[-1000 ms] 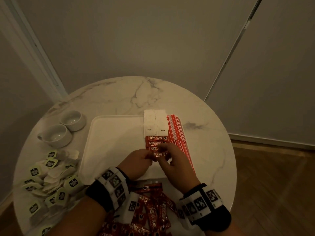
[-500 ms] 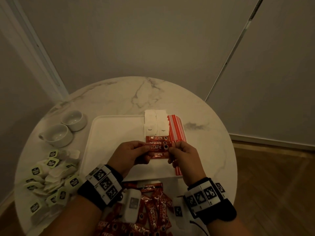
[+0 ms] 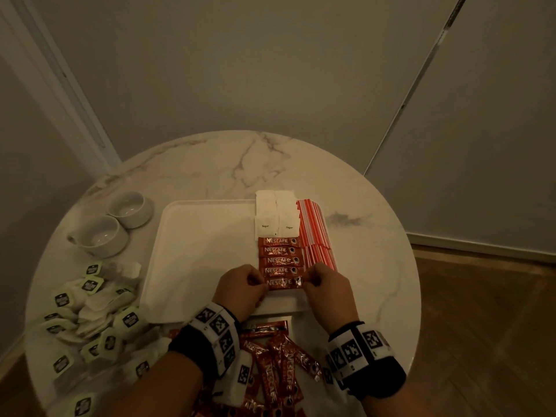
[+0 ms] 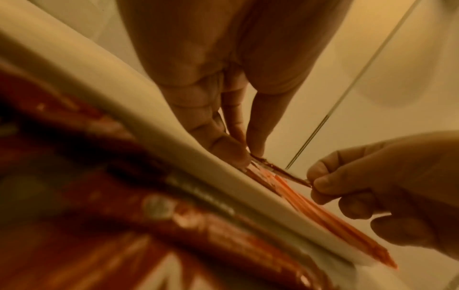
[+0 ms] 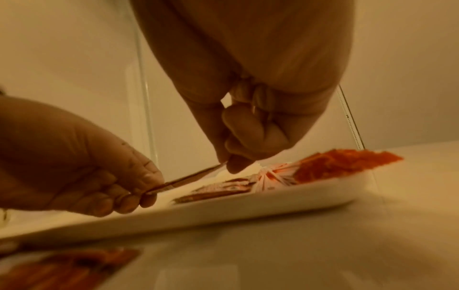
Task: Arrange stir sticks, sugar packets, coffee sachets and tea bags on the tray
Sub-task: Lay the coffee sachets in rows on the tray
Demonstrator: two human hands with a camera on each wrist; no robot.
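Left hand (image 3: 240,288) pinches the left end of one coffee sachet (image 3: 282,282), thumb against fingertips, other fingers curled. Right hand (image 3: 326,285) pinches the right end the same way. Sachet spans between the two hands, label up, crosswise. Wrist views show it just above the tray floor, slightly tilted; contact with the tray can't be confirmed.

Position: tray (image 3: 198,236), near edge, about 5 o'clock on the tray. Held sachet sits just below a column of four laid sachets (image 3: 279,255), running toward 12 o'clock, each crosswise, edges touching or slightly overlapped.

At 12 o'clock of that column: sugar packets (image 3: 275,216), white, two columns, overlapping, top ones reaching over the tray's far rim. At 3 o'clock of sachets and sugar: stir sticks (image 3: 313,233), red-and-white striped, packed side by side along the tray's right edge. Right hand covers their near ends.

Tray's left half is bare white surface.

Off-tray, on the round marble table (image 3: 376,251):
- loose sachet pile (image 3: 276,368) at 6 o'clock, between the forearms, partly under the wrists
- tea bags (image 3: 90,314) heaped at 8 o'clock, green tags up
- two white cups (image 3: 114,227) at 10 o'clock, touching each other, just beside the tray's left rim

Both wrists carry marker-printed bands (image 3: 216,329).
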